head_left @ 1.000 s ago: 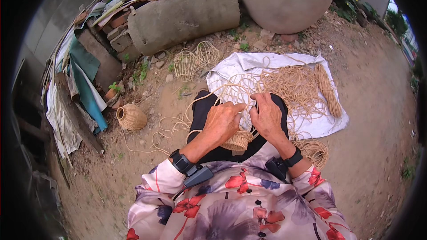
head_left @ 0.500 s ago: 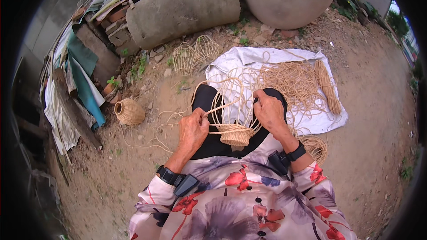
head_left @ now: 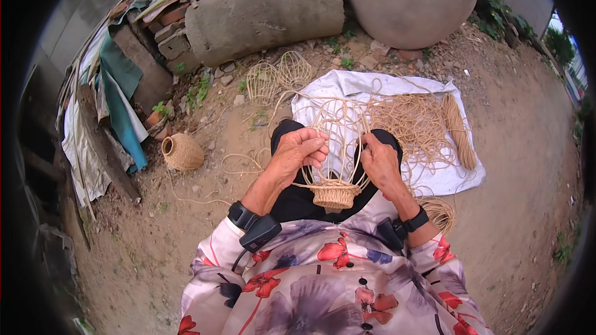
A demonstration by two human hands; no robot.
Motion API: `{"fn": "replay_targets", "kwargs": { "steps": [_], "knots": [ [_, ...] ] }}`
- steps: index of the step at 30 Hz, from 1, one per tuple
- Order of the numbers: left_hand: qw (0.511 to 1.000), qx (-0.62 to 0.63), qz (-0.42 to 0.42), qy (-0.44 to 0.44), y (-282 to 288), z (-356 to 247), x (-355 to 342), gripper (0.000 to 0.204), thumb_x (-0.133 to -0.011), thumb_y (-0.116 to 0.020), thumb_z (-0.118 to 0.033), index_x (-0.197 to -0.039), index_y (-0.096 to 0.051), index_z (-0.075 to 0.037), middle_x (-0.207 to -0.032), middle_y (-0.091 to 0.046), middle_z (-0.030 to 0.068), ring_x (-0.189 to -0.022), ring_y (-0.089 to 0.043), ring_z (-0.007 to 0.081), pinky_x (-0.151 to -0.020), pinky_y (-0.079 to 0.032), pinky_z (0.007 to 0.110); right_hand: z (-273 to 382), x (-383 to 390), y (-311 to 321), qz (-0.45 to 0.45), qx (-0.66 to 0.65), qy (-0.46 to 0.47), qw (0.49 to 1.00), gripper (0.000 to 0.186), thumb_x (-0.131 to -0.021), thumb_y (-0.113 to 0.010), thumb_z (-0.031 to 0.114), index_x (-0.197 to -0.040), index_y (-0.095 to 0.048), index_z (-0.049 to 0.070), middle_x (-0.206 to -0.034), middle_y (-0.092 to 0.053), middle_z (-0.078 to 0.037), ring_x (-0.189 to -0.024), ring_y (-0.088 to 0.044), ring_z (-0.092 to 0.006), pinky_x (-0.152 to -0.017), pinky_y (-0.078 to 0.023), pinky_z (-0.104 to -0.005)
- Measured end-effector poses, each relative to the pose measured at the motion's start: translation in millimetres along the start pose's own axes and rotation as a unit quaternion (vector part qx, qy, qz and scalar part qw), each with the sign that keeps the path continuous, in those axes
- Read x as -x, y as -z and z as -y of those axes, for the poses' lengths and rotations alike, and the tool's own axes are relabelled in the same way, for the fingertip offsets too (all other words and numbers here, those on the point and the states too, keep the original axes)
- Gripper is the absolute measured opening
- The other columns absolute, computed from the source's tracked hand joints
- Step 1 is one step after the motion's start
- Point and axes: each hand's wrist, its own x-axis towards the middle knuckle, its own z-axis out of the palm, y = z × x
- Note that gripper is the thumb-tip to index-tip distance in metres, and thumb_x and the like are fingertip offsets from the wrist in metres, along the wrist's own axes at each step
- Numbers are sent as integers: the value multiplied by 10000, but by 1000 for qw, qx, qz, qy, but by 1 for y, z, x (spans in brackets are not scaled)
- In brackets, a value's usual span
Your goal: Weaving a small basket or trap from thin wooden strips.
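Observation:
Between my knees sits a half-woven basket [head_left: 336, 195], its bottom band wrapped in tan cord and its thin pale ribs rising bare above. My left hand [head_left: 302, 152] is at the left ribs, fingers curled and thumb pressed in; what lies between the fingertips is too small to make out. On the other side, my right hand [head_left: 380, 162] grips a rib of the frame, its fingertips partly hidden behind the knuckles. A loose tan cord [head_left: 273, 115] loops out past my left knee toward the ground.
A white sheet [head_left: 462, 183] ahead right bears a tangled cord heap [head_left: 413, 124] and a cord bundle [head_left: 458, 130]. Two bare wire-like frames [head_left: 263, 82] stand ahead. A finished woven basket [head_left: 183, 152] lies left; a cord coil [head_left: 438, 213] is by my right arm. A concrete cylinder [head_left: 267, 17] lies behind.
My left hand has moved up and right from beside the basket to its ribs, turning so the fingers show. The cord stretched from it across the frame no longer shows. My right hand has barely shifted.

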Motion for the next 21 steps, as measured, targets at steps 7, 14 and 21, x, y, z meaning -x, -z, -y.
{"fn": "replay_targets", "kwargs": {
  "steps": [7,14,21],
  "knots": [
    [730,-593,-141,-310,-10,22,-7,184,-808,-664,-176,-932,-685,-42,-762,-674,168,-671,-646,369,-625,-503,460,-2,1,-2,-10,-55,-21,998,231,-809,-489,73,-993,-624,35,-645,-613,-235,-674,-636,-419,-664,-484,-510],
    [866,-469,-119,-128,-2,17,0,260,-812,-689,-92,-1047,-586,-54,-757,-652,57,-601,-602,140,-568,-488,302,-7,2,-5,-26,-85,-32,996,231,-815,-480,67,-986,-632,37,-621,-612,-205,-638,-644,-375,-647,-494,-460],
    [833,-480,-242,-128,18,39,31,121,-759,-594,-45,-871,-639,-30,-647,-630,132,-569,-625,218,-578,-495,349,-25,-9,-11,-11,-140,-33,989,285,-821,-443,25,-1021,-645,33,-653,-651,-70,-592,-583,-137,-587,-462,-295]
  ]
}}
